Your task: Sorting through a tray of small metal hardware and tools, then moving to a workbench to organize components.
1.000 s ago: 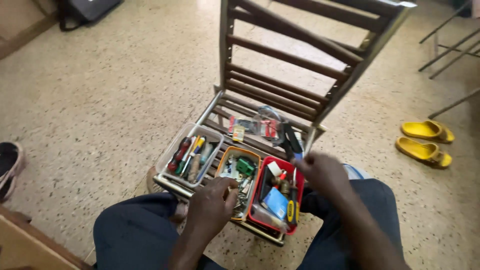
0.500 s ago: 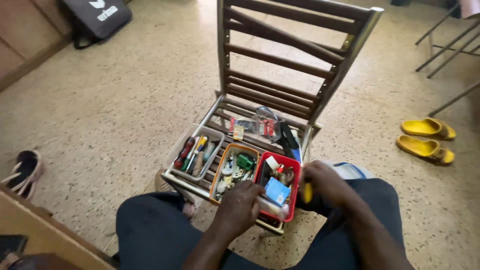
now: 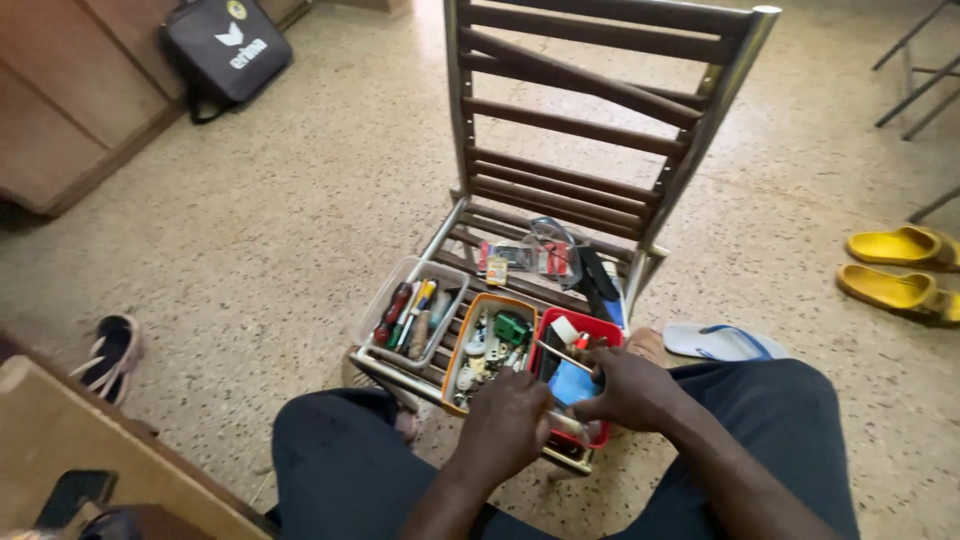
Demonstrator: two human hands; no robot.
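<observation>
Looking down from the head cam, so only one view to go through:

Left hand: your left hand (image 3: 505,425) is curled into a loose fist at the near edge of the orange tray (image 3: 462,350). Whether the fingers pinch anything small, you can't tell from here.

Right hand: your right hand (image 3: 632,388) sits over the red tray (image 3: 598,328), fingers bent down among the bits inside, next to a blue flat piece (image 3: 572,383). Closed or just poking around, can't tell either.

Thing in hand: a thin rod-like piece (image 3: 562,353) runs between your two hands, but who's gripping it is hidden.

Trays: clear tray (image 3: 384,300) with screwdrivers (image 3: 405,312) on the left, orange one in the middle full of small parts, red on the right, all three side by side on the seat of the slatted chair (image 3: 590,140).

Progress: judging by how things lie, you're mid-rummage. Nothing's laid out apart from the trays, so the sorting or picking looks barely started.

Around: yellow sandals (image 3: 895,265) well off to the right, black bag (image 3: 225,50) far left.
</observation>
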